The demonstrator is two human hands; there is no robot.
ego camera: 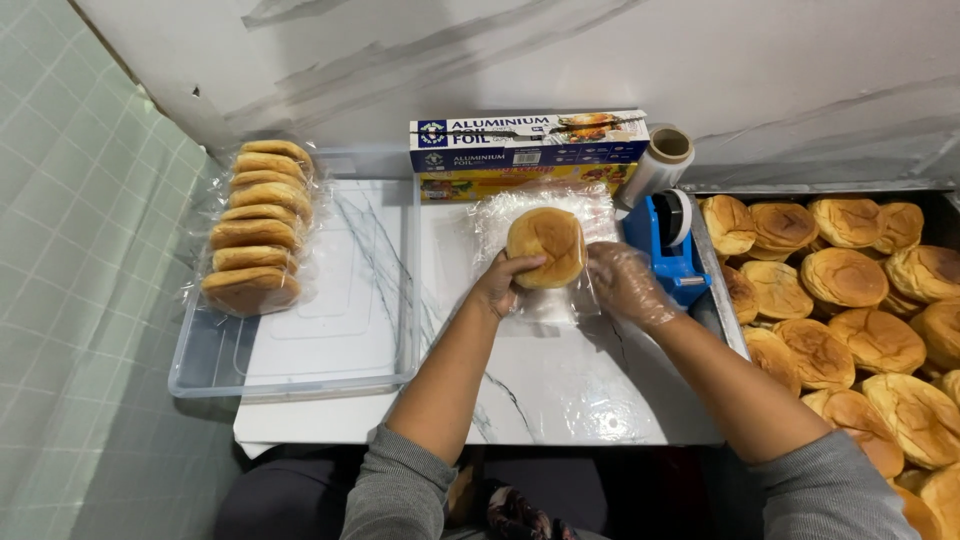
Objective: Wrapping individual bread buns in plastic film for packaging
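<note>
On clear wrap (575,215), left hand (503,282) grips a round golden bun (546,245).

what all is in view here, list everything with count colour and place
bun in hand: one, golden brown, centre of the table over the plastic wrap
plastic wrap sheet: one, clear, under the bun
wrapped buns: about seven, brown, stacked in the clear tray at left
loose buns: many, golden, bin at right
foil box: one, blue and white, at the back wall
wrap roll: one, clear, beside the box
tape dispenser: one, blue, right of the bun
left hand: bare, holding the bun
right hand: clear glove, on the wrap
</note>
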